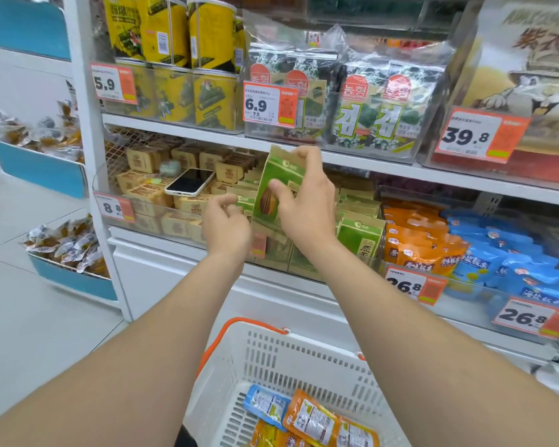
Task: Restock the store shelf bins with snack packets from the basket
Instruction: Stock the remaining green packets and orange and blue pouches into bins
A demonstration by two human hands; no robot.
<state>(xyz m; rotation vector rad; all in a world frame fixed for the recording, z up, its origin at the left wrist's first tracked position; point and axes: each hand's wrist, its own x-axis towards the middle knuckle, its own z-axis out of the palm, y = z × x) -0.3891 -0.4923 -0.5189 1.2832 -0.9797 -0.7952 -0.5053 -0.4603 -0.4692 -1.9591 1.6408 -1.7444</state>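
White perforated plastic basket (304, 346) with orange handle, below both hands, contains orange foil packets (313, 417) and a blue one (265, 404). Right hand (304, 204) pinches a green-and-tan paper snack packet (271, 185) upright: fingers curled over its top edge, thumb on its front. Left hand (226, 224), just left of the packet, has loosely curled fingers gripping nothing. Matching green packets (359, 233) stand right of the right hand; a white smartphone (190, 181) lies left of the left hand.

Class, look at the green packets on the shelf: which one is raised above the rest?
The green packet held in the right hand: it stands upright, lifted clear, while the other green packets sit lower, packed together.
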